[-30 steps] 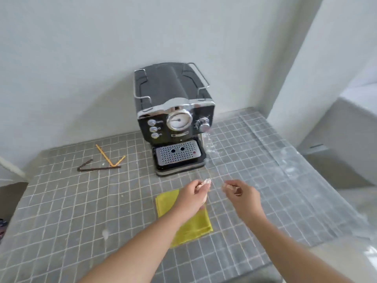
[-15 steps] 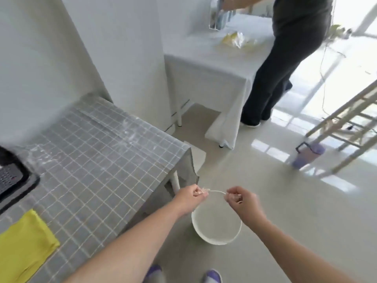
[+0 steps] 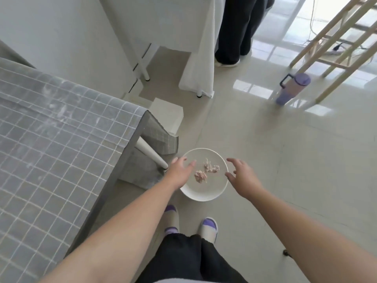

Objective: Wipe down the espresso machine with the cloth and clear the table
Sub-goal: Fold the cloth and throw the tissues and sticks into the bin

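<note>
The pale glossy floor (image 3: 285,160) filled most of the room. The table (image 3: 51,139), under its grey grid-patterned cover, stood to the person's left, one corner of the cover hanging down beside a white leg. Farther off, a second person's dark trouser legs (image 3: 236,27) showed next to a white-draped table (image 3: 202,58), with a wooden frame (image 3: 336,37) leaning to the right and a purple tumbler (image 3: 293,88) on the floor at its foot. Just past the table's corner sat a round white bin (image 3: 204,198). Both arms reached over it: the left hand (image 3: 179,172) above its left rim and the right hand (image 3: 242,178) above its right rim, fingers spread loose, holding nothing. Inside the bin lay a few crumpled pinkish scraps (image 3: 201,176).
</note>
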A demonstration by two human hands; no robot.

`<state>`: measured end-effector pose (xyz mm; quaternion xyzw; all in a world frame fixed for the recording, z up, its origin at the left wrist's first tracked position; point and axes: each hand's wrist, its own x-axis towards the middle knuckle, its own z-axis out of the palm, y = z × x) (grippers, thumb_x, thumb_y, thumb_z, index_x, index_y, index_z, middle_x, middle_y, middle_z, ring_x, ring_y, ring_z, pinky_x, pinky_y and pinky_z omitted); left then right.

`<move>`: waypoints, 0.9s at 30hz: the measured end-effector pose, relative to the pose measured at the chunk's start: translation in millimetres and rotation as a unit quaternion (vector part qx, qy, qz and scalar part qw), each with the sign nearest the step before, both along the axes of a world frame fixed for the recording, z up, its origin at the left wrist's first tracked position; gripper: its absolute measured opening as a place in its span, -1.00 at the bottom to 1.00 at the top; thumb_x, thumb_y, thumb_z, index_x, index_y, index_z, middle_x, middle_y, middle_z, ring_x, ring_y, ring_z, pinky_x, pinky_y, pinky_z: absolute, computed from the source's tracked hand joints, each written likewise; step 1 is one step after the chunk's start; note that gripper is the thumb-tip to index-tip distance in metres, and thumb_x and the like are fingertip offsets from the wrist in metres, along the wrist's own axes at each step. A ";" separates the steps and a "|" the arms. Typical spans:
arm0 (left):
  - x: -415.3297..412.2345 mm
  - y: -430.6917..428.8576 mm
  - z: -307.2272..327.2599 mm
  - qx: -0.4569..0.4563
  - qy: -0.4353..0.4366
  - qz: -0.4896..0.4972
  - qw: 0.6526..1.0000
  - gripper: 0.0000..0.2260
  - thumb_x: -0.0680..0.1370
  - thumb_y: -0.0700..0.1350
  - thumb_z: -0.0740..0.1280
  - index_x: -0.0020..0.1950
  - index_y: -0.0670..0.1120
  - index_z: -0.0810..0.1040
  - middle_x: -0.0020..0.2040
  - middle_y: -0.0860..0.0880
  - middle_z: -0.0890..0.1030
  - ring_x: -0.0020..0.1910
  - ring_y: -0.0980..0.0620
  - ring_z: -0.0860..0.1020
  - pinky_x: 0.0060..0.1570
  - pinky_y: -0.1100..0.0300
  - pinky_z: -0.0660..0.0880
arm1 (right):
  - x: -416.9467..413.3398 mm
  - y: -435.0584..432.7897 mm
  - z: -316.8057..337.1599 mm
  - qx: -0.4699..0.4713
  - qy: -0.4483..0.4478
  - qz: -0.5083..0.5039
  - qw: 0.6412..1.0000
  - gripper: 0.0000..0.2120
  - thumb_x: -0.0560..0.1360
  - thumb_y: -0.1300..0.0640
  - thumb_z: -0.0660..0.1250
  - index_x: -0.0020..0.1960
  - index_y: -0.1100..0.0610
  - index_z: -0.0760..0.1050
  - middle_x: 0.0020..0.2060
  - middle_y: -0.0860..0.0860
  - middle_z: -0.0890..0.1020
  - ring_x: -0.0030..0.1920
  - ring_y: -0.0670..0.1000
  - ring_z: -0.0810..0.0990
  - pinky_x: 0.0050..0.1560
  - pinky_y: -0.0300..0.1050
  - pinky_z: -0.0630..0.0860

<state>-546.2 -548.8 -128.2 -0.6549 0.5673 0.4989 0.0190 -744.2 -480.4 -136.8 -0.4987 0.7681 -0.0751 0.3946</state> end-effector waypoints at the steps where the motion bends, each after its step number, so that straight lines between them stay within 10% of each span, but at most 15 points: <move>1: 3.4 -1.9 -1.5 -0.008 -0.009 -0.013 1.000 -0.53 0.58 0.13 0.17 0.42 -0.09 0.33 0.47 -0.10 0.25 0.42 -0.08 0.29 0.36 0.07 0.24 | -1.7 -0.2 -2.7 0.006 0.005 -0.001 1.000 -0.58 0.54 0.12 0.25 0.39 0.06 0.32 0.34 0.06 0.39 0.20 0.10 0.52 0.18 -0.02 0.46; 17: 87.9 6.9 117.5 -0.218 -0.055 -0.002 0.974 -0.69 0.58 0.07 0.18 0.30 0.04 0.40 0.43 0.08 0.27 0.33 0.04 0.37 0.27 0.03 0.38 | 73.8 -70.2 106.3 -0.150 -0.009 0.124 0.981 -0.72 0.56 0.16 0.19 0.25 0.04 0.45 0.23 0.01 0.47 0.15 0.02 0.52 0.12 -0.11 0.42; 27: 295.4 94.8 200.1 -0.295 -0.153 0.248 0.910 -0.74 0.58 0.09 0.19 0.23 0.04 0.43 0.29 0.09 0.37 0.09 0.03 0.50 0.05 0.11 0.46 | 308.9 -69.1 216.9 -0.235 -0.084 0.387 0.888 -0.72 0.58 0.10 0.18 0.27 -0.03 0.42 0.16 -0.06 0.48 0.07 -0.07 0.49 0.01 -0.14 0.49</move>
